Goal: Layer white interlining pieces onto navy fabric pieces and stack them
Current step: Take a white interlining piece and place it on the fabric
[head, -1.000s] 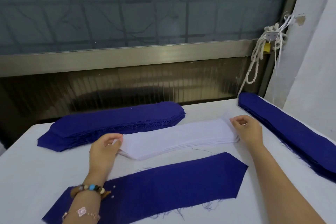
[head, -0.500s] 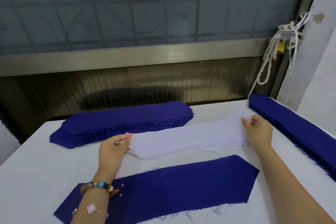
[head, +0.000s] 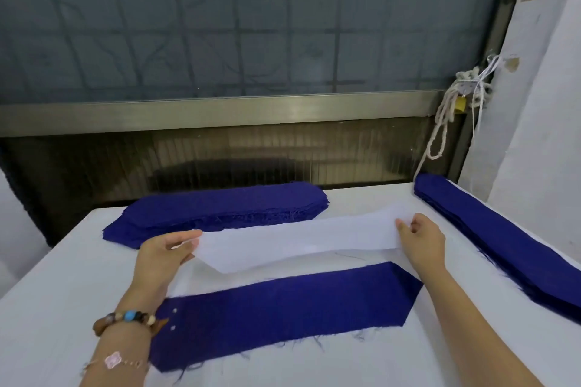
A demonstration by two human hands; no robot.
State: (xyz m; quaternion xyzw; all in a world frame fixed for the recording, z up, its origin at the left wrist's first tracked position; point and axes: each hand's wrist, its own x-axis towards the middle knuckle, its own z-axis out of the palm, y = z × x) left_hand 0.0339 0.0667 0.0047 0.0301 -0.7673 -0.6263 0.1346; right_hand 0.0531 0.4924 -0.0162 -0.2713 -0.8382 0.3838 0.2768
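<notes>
Pinching the white interlining piece (head: 298, 242), left grip (head: 163, 253) and right grip (head: 421, 239) clamp its opposite ends, beyond the navy piece (head: 283, 308).

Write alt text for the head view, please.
The left hand and right hand pinch a white interlining piece by its ends, just beyond a single navy fabric piece lying flat on the white table. A far navy stack and a right navy stack lie near the table's edges.
</notes>
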